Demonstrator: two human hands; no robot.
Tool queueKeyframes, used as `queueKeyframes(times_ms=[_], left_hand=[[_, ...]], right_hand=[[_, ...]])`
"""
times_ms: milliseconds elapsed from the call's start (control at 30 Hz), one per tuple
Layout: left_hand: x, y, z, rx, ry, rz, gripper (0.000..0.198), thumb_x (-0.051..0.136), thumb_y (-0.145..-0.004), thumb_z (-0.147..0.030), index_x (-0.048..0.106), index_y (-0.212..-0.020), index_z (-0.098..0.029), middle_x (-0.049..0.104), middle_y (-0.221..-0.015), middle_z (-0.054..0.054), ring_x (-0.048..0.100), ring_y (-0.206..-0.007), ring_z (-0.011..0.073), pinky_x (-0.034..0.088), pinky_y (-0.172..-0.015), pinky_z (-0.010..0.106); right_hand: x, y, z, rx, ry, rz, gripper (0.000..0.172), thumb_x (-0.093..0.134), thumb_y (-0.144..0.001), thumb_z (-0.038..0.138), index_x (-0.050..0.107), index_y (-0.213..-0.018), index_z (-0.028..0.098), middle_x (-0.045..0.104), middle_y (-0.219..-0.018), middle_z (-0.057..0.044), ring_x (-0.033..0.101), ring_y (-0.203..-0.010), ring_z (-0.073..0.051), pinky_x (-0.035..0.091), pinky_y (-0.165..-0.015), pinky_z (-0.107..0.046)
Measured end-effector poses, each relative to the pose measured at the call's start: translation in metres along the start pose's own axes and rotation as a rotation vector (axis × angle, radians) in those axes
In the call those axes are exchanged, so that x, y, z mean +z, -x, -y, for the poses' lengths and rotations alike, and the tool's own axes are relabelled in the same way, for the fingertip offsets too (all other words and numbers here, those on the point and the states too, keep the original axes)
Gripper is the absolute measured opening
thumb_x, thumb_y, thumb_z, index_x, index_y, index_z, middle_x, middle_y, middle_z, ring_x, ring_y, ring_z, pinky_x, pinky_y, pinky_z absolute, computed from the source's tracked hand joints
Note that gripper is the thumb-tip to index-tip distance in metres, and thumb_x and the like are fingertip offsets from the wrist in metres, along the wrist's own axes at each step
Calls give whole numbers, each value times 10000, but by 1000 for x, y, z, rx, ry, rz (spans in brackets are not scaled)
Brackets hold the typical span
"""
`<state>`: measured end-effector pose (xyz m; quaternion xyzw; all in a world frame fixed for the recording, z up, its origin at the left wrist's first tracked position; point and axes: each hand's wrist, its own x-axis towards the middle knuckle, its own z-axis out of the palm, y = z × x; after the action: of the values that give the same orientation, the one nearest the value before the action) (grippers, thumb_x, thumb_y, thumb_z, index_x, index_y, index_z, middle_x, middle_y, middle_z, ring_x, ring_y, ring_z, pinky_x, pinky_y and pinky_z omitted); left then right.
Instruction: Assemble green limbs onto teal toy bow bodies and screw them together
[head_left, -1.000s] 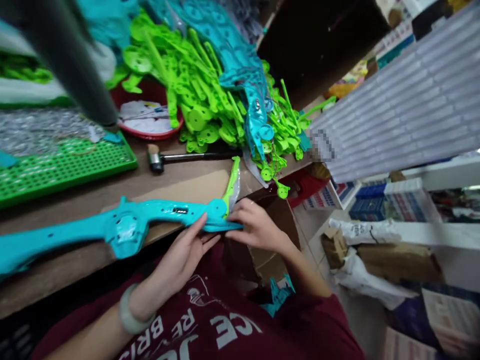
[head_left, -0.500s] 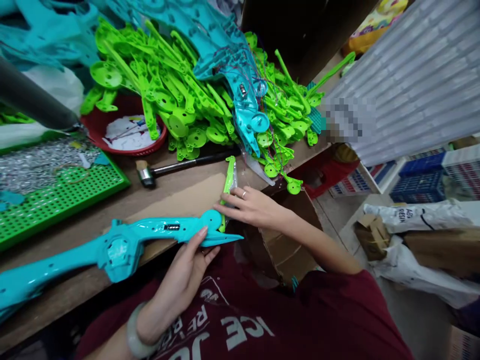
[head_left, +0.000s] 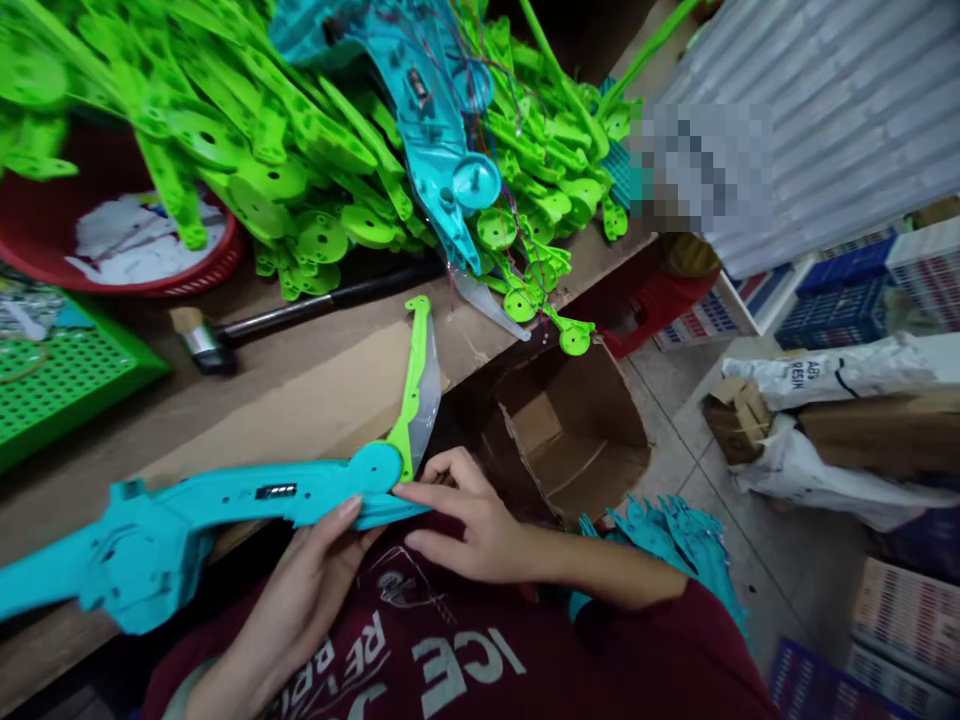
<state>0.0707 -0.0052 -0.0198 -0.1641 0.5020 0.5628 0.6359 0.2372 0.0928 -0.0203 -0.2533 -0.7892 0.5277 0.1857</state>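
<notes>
A long turquoise plastic toy body (head_left: 247, 500) with a hexagonal bulge and a round disc at its right end lies along the table's near edge. My left hand (head_left: 315, 570) grips that right end from below, thumb on top. A thin bright green arm (head_left: 411, 400), with a clear plastic blade (head_left: 429, 395) along its right side, juts up from beside the disc. My right hand (head_left: 472, 520) has its index fingertip against the toy body's pointed tip, near the foot of the green arm. Its thumb is apart from the index finger, below the tip.
Behind lie heaped green plastic arms (head_left: 300, 180) and a turquoise half-shell (head_left: 435, 130) with wires. A hammer (head_left: 322, 300), a red basket (head_left: 232, 250) and a green perforated tray (head_left: 97, 380) are at left. A cardboard box (head_left: 585, 430) stands beyond the table edge.
My right hand has come off the green arm and down to the toy's pointed tip. The view has shifted, and the toy body appears lower and further left.
</notes>
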Motion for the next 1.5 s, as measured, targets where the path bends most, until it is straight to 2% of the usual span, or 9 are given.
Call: queueKeyframes(times_ms=[133, 300, 433, 767, 967, 1133, 1300, 1433, 1500], left_hand=[[-1, 1, 7, -10, -14, -35, 499, 842, -696, -212, 715, -1173, -288, 737, -1203, -2, 655, -1183, 257, 595, -947, 301], [-3, 1, 11, 17, -37, -108, 517, 837, -714, -256, 702, -1211, -298, 753, -1167, 2, 676, -1154, 262, 584, -982, 324], [-6, 2, 11, 42, -25, -128, 544, 851, -694, -259, 701, -1215, -311, 758, -1152, -6, 712, -1074, 242, 615, -895, 264], [-12, 0, 7, 49, -45, -119, 558, 854, -726, -290, 678, -1256, -307, 751, -1168, -2, 707, -1082, 242, 612, -917, 281], [-9, 1, 8, 46, -20, -85, 526, 843, -738, -279, 687, -1239, -291, 754, -1152, 11, 694, -1117, 245, 615, -904, 273], [-5, 0, 9, 60, -9, -44, 466, 832, -765, -299, 698, -1211, -304, 746, -1173, 8, 698, -1098, 238, 610, -918, 295], [-1, 1, 7, 91, -78, -2, 348, 836, -769, -373, 749, -1074, -230, 754, -1132, 60, 679, -1124, 265, 592, -942, 335], [9, -2, 10, 121, -126, 53, 287, 797, -809, -409, 736, -997, -201, 754, -1102, 69, 670, -1120, 253, 562, -962, 342], [19, -6, 15, 171, -155, 155, 308, 729, -854, -460, 715, -1017, -200, 730, -1165, 73, 644, -1160, 260, 540, -981, 360]], right_hand=[[1, 0, 0, 50, 68, 1, 188, 643, -935, 285, 697, -1074, 171, 558, -999, -68, 546, -953, -188, 503, -905, -409], [-3, 3, 11, 57, 252, 67, 347, 597, -943, 300, 623, -1270, 187, 548, -1118, -116, 516, -1014, -231, 503, -889, -422], [-3, 4, 10, -29, 307, 5, 261, 576, -950, 293, 677, -1155, 167, 567, -1029, -110, 515, -934, -223, 509, -819, -393], [4, 2, 1, 328, -283, 73, 496, 800, -806, 360, 660, -1270, 256, 477, -1101, -43, 517, -1116, -188, 477, -1032, -404], [14, 6, -20, 170, -307, 77, 459, 806, -787, 366, 671, -1192, 200, 456, -1102, -59, 521, -1094, -184, 502, -999, -385], [24, 13, -19, 189, -308, -197, 299, 682, -891, 347, 681, -1163, 222, 548, -1068, -70, 589, -1005, -189, 535, -900, -377], [19, 11, -19, 122, -283, -108, 313, 648, -875, 254, 669, -1185, 210, 623, -996, -65, 635, -889, -179, 553, -773, -336], [-8, -6, -15, -193, 92, -273, 385, 520, -803, 114, 635, -1161, 195, 612, -946, -77, 598, -804, -195, 532, -669, -345], [-26, -26, -3, -477, 363, -115, 388, 516, -792, 115, 626, -1161, 160, 617, -919, -83, 572, -781, -205, 521, -653, -353]])
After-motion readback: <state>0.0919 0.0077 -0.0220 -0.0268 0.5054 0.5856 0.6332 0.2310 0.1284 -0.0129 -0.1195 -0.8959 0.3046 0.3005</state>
